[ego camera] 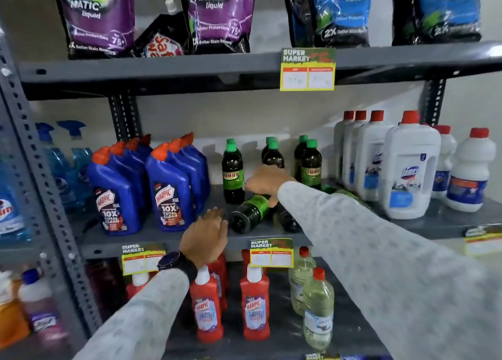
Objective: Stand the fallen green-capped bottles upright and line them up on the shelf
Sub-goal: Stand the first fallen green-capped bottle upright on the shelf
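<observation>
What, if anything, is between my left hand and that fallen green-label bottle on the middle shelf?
Nothing visible. The left hand is open just left of the fallen bottle, whose base faces the shelf's front edge; the right hand is over its upper part.

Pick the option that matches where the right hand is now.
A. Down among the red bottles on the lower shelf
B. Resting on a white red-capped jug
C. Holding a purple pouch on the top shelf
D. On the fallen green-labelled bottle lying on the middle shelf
D: the right hand lies over the fallen bottle, which is on its side on the middle shelf.
</observation>
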A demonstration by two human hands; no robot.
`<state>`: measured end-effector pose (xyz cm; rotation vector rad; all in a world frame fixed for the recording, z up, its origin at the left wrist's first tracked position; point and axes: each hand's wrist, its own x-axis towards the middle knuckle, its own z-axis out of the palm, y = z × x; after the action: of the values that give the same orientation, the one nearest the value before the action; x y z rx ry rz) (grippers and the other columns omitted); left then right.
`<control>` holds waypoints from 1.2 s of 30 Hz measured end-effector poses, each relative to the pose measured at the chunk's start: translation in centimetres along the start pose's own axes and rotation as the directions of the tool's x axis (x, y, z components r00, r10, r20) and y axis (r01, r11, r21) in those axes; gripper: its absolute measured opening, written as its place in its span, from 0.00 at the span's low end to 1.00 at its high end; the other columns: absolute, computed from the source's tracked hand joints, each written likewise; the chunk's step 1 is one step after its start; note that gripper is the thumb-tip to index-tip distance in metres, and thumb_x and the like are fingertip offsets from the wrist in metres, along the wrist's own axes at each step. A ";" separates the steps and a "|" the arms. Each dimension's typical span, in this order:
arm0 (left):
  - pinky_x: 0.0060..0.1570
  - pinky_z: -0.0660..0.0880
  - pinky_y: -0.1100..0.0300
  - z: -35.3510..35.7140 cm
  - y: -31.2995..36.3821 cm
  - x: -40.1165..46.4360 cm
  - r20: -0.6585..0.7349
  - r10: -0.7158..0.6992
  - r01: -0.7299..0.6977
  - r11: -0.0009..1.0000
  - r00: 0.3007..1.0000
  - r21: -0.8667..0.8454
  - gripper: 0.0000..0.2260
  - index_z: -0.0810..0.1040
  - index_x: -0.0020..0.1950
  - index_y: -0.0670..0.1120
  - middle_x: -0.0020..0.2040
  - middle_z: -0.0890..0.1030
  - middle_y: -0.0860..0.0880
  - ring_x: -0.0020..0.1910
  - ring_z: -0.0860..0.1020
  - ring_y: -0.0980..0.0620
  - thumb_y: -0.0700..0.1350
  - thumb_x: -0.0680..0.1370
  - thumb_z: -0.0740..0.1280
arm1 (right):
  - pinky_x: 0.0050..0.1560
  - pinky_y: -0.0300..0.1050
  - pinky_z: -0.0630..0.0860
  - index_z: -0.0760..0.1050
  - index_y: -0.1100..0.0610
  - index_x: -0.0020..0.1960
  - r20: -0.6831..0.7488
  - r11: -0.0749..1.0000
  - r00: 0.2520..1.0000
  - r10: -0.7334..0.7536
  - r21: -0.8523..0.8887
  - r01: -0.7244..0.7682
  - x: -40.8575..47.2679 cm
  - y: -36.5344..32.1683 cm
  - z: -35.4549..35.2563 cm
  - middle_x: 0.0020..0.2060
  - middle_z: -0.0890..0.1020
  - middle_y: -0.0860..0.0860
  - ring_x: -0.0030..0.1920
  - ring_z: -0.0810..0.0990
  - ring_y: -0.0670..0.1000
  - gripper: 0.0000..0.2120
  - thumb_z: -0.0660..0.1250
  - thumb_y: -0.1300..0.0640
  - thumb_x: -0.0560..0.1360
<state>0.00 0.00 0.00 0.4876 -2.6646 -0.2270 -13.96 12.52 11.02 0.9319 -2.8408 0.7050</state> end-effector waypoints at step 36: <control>0.77 0.64 0.55 2.4 -2.0 0.1 -0.059 0.098 -0.087 0.982 0.993 0.167 0.25 0.73 0.76 0.43 0.77 0.73 0.45 0.77 0.71 0.49 0.52 0.85 0.49 | 0.43 0.48 0.71 0.66 0.55 0.67 -0.516 0.956 0.838 -0.176 0.112 0.270 -1.9 1.5 4.6 0.54 0.80 0.55 0.51 0.82 0.59 0.33 0.75 0.41 0.72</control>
<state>-0.49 -1.67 -2.58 0.4129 -2.6445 0.0360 -12.89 12.57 5.92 0.9180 -2.1985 1.0146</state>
